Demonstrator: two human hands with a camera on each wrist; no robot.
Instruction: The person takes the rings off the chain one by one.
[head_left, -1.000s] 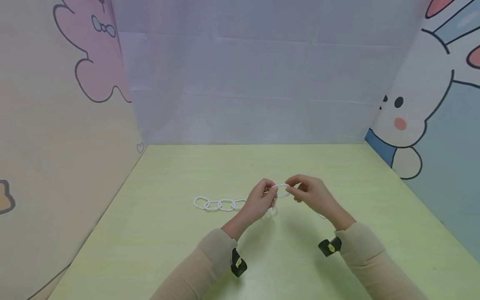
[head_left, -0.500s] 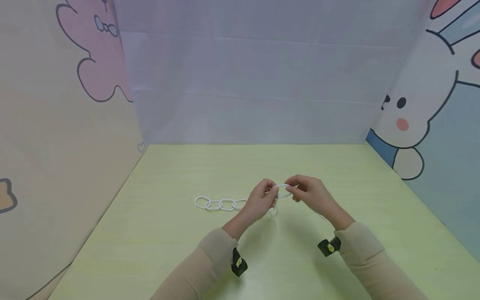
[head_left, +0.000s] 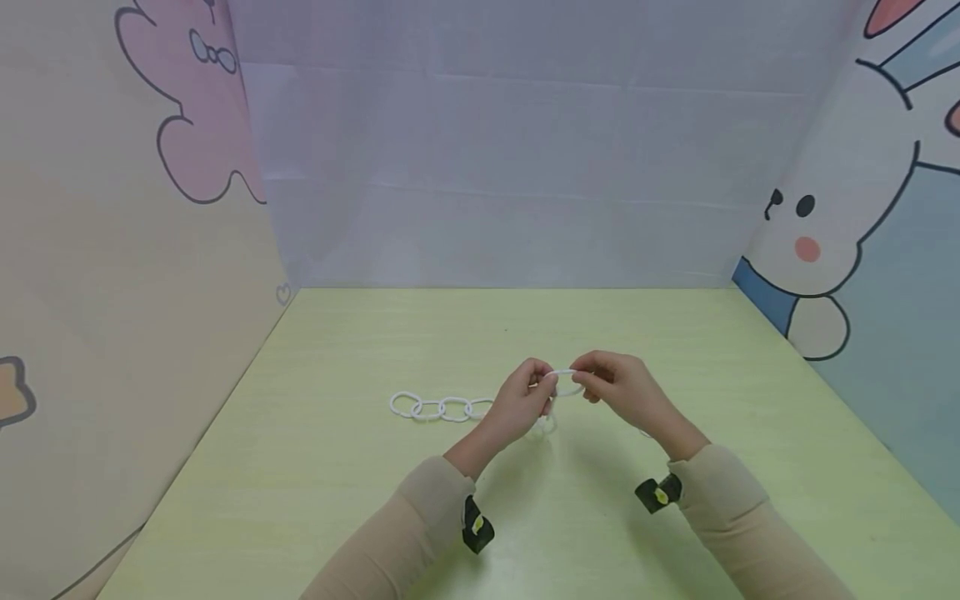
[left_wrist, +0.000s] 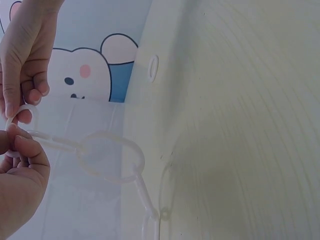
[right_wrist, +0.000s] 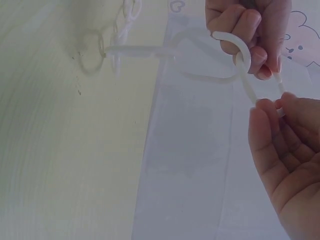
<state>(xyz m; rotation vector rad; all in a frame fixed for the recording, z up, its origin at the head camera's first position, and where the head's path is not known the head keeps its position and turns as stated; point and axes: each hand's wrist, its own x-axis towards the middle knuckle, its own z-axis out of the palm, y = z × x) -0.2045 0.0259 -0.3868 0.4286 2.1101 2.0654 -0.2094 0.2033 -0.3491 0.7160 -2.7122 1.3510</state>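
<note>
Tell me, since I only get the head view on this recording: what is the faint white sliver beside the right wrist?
Observer: Likely the loose link that the left wrist view shows whole: a white oval lying flat on the table, apart from the chain.
Operator: My view of what is under the left hand is mostly blocked. Is anything hanging there?
Observer: Yes. In the left wrist view, a run of joined hanging links slopes down from the left hand.
Operator: And the held link between the hands, does it meet another?
Observer: In the right wrist view, the held link, pinched by the right hand, crosses the curved end of a chain link.
</note>
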